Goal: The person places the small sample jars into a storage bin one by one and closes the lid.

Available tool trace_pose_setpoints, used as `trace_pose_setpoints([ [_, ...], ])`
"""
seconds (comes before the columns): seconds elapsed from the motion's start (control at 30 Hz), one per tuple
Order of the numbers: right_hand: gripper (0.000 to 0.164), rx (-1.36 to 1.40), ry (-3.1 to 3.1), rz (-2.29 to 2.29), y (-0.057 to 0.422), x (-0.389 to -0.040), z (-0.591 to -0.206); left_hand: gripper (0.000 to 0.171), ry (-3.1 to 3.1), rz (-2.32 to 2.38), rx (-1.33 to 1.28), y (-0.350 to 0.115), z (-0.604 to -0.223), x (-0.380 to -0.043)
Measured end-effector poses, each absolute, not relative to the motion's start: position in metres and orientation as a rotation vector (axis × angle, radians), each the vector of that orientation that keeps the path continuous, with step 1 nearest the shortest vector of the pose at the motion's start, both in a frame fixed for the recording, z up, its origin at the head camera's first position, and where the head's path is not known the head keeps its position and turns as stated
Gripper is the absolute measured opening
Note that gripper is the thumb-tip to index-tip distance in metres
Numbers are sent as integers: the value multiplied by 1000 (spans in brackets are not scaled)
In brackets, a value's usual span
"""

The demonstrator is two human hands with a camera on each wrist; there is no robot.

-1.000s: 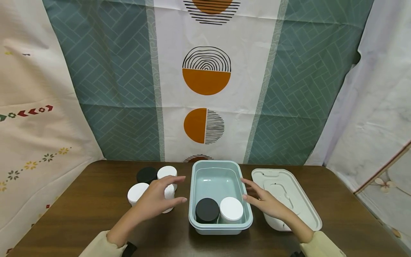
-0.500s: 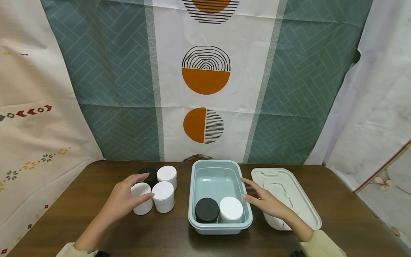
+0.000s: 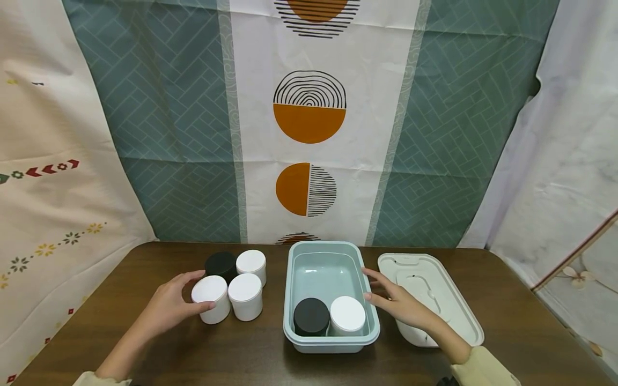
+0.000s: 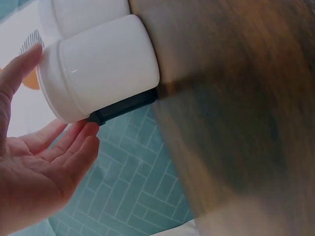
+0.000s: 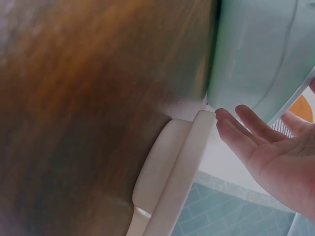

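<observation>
Flanking 1 plain white jar point(image 3: 210, 292), left fingers point(image 4: 83, 156) gape wide. A blue tub point(image 3: 333, 347) stands beside spread right fingers point(image 5: 258, 125).

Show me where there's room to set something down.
Free: the far end of the blue bin, beyond its black jar and white jar; the table between that bin and the four clustered jars; the table in front of the bin. Crowded: the cluster, with the left hand at it, and between bin and pale lid, where the right hand is.
</observation>
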State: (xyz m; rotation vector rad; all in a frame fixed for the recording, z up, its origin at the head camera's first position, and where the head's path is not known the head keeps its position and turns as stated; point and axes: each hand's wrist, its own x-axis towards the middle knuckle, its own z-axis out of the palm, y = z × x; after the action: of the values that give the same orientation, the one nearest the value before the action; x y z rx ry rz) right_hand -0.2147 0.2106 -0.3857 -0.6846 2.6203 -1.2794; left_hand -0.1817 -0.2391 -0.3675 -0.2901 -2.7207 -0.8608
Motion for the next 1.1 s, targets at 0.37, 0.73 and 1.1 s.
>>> trace_pose_setpoints([
  [0.37, 59, -690, 2618, -1275, 211, -214, -386, 70, -2736, -867, -267, -235, -374, -185],
  [0.73, 59, -665, 2608, -1293, 209, -213, -385, 63, -2667, -802, -257, -237, -366, -183],
  [1.1, 59, -694, 2616, -1277, 211, -214, -385, 60, -2545, -801, -283, -233, -336, -177],
])
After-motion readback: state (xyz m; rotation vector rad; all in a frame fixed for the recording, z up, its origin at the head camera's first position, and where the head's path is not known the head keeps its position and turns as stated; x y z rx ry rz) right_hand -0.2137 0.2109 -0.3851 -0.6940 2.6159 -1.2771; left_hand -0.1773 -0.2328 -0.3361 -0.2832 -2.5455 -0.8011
